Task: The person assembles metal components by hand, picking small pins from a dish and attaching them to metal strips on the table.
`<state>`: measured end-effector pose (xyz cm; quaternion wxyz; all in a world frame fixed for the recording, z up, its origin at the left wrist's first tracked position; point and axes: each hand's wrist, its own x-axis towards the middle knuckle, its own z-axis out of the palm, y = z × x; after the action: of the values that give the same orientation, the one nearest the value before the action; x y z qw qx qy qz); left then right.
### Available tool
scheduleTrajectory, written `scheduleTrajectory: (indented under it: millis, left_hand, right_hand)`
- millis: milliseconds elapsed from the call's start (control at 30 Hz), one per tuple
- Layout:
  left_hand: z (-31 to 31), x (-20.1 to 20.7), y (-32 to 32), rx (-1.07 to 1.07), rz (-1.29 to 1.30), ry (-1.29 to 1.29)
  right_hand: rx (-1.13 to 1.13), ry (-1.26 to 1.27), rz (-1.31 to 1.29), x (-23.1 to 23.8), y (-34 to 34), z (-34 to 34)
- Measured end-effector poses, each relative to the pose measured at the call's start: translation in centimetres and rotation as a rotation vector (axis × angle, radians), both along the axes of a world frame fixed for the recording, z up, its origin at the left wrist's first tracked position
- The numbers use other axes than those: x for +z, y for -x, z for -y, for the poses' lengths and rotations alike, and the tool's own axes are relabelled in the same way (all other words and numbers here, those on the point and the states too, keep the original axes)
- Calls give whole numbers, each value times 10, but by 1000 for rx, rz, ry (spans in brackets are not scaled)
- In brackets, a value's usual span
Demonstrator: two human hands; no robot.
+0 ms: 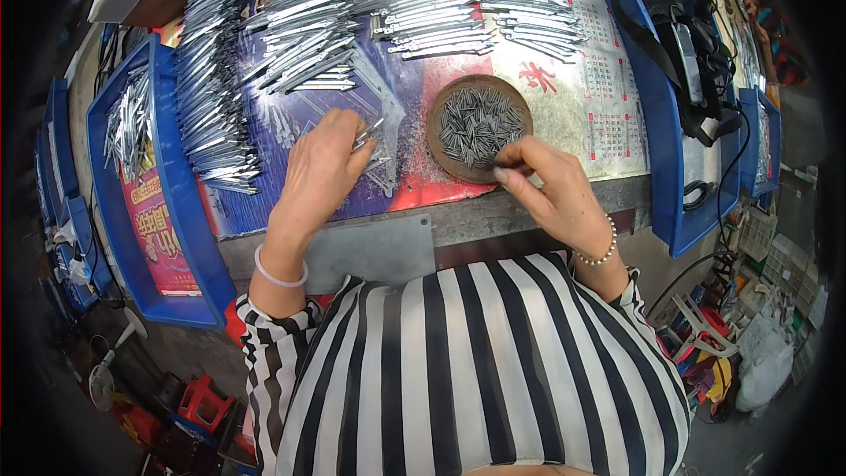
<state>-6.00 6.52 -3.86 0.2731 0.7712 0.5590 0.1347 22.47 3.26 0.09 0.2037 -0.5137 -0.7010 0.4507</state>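
My left hand (322, 166) is closed over the table, with slim shiny metal strips (371, 131) showing at its fingertips. Under and beside it lie a few more loose strips on the printed sheet. My right hand (557, 191) is at the lower right rim of a round brown bowl (437, 152), thumb and forefinger drawn together in a pinch. Whatever sits in that pinch is too small to make out. Many short, thin grey metal pins (478, 126) fill the bowl. Beyond my hands, long rows of slender metal strips (304, 31) lie stacked across the table.
To the left stands a long blue tray (160, 203) holding more metal strips. Another blue tray (674, 172) on the right contains a black strap and dark devices (692, 57). A flat grey metal plate (379, 249) lies along the table's front edge.
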Motion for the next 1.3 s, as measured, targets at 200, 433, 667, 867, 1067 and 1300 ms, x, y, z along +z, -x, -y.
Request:
scheduleTrajectory:
  millis: [200, 433, 667, 867, 1067, 1300]
  left_hand:
    - [1, 21, 11, 258, 163, 184]
    - [38, 42, 11, 390, 743, 315]
    - [66, 31, -24, 309, 1068, 680]
    - [62, 39, -53, 357, 1075, 806]
    - [60, 39, -64, 313, 1092, 738]
    - [62, 34, -64, 240, 865, 577]
  right_hand:
    - [-5, -339, 292, -9, 8, -15]
    - [97, -428, 523, -20, 18, -25]
    - [57, -284, 331, -14, 13, -29]
    - [-235, 283, -360, -26, 0, -27]
    - [-289, 525, -626, -22, -10, -30]
    - [-274, 471, -579, -10, -3, -24]
